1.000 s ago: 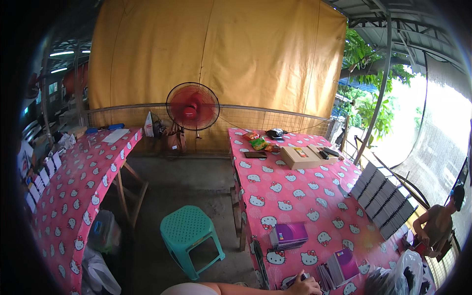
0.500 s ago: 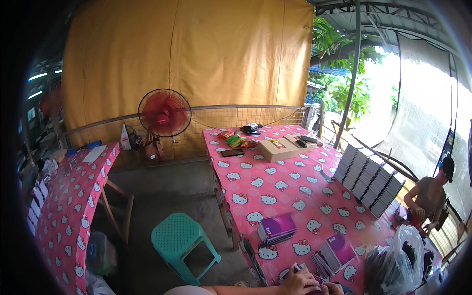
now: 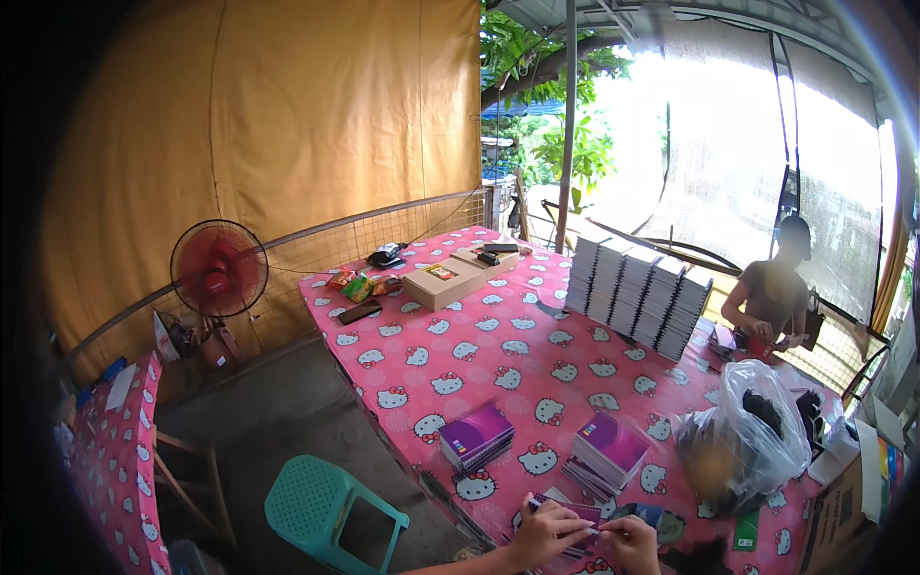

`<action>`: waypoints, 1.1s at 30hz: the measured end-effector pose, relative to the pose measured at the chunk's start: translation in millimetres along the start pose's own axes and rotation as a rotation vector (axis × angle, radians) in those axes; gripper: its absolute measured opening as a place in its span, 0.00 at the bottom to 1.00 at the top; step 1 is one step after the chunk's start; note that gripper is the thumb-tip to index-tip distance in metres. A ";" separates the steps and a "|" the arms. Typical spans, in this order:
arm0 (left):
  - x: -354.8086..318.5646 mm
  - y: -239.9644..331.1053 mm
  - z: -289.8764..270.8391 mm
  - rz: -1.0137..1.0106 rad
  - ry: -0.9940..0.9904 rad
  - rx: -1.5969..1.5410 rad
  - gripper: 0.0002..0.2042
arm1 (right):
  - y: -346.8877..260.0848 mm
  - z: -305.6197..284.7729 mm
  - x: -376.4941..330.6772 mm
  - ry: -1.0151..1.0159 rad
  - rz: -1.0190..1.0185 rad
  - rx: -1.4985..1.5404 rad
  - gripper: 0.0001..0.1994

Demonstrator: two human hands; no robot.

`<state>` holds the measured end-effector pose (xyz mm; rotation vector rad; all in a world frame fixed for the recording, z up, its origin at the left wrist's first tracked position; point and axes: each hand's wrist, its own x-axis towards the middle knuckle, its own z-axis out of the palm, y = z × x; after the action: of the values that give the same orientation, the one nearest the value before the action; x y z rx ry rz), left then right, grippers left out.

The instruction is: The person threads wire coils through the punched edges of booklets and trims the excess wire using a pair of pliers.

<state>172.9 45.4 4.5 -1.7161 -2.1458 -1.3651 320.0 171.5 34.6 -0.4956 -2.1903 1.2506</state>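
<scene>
At the near edge of the table, my left hand (image 3: 548,534) is closed on a purple-covered notebook (image 3: 581,512). My right hand (image 3: 632,546) is beside it, its fingers pinched together at the notebook's right side; whatever they hold is too small to make out. Just beyond my hands lie two piles of purple notebooks: a spiral-bound pile (image 3: 476,436) to the left and a slightly fanned pile (image 3: 610,448) to the right.
A pink patterned cloth (image 3: 508,379) covers the table. Tall stacks of spiral-bound books (image 3: 637,295) stand toward the back right. A clear plastic bag (image 3: 757,422) of dark items and a cardboard box (image 3: 843,508) are at right. Another person (image 3: 776,297) works beyond. A green stool (image 3: 311,508) stands left.
My view has swung to the right, so the scene sits further left and more of the right side shows. My hands stay at the notebook, now in fuller view.
</scene>
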 end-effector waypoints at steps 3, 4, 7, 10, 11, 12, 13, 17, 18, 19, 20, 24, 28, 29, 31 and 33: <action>6.5 5.6 -3.3 -0.001 -0.033 -0.010 0.09 | 11.5 1.5 -8.3 0.034 0.054 -0.116 0.05; 9.6 7.7 -4.3 -0.002 -0.050 -0.014 0.09 | 15.5 0.7 -9.8 0.034 0.142 -0.117 0.05; 1.0 -1.4 -3.2 0.059 0.001 0.043 0.09 | -17.6 7.4 -7.7 0.063 -0.048 -0.354 0.05; 2.7 2.5 -6.6 0.019 0.122 -0.050 0.08 | -28.0 5.3 -7.8 0.041 -0.102 -0.386 0.06; 0.5 2.3 -3.7 0.023 0.085 -0.005 0.08 | -27.0 6.0 -8.8 0.043 -0.103 -0.401 0.06; 0.1 -0.5 -1.6 0.028 0.048 0.040 0.08 | -26.4 7.2 -9.3 0.044 -0.106 -0.415 0.07; -0.6 -2.2 -0.4 0.033 0.010 0.085 0.09 | -26.3 9.8 -8.8 0.035 -0.085 -0.427 0.07; 0.0 1.3 -2.6 0.020 0.016 0.069 0.08 | -39.6 12.0 -4.8 0.059 -0.049 -0.514 0.09; 1.7 2.8 -1.6 0.031 0.020 0.068 0.08 | -40.9 10.6 -6.9 0.083 -0.050 -0.539 0.09; 1.6 4.0 -1.0 0.040 0.015 0.069 0.09 | -31.5 8.4 -11.3 0.063 0.035 -0.489 0.08; 4.8 4.8 -0.5 0.054 0.008 0.065 0.09 | -22.6 7.5 -9.8 0.052 -0.025 -0.528 0.08; 9.4 4.1 -12.3 -0.012 -0.005 -0.032 0.09 | -35.5 12.3 1.0 0.126 -0.051 -0.505 0.09; 17.5 7.8 -13.0 0.021 -0.011 -0.036 0.08 | -20.8 12.0 -1.8 -0.007 -0.008 -0.502 0.09; 18.6 7.9 -11.1 0.033 -0.028 -0.048 0.08 | -19.7 5.9 -2.3 -0.034 0.060 -0.453 0.10; 16.8 2.1 -12.7 0.032 -0.027 -0.037 0.08 | -10.6 -16.4 4.4 0.020 0.121 -0.446 0.15; 17.3 2.6 -18.1 0.053 -0.058 -0.045 0.09 | 15.9 -60.6 -0.8 0.139 0.128 -0.609 0.22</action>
<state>160.5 46.3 26.3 -1.8365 -2.0983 -1.3776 359.6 218.8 45.1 -0.9408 -2.4247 0.5581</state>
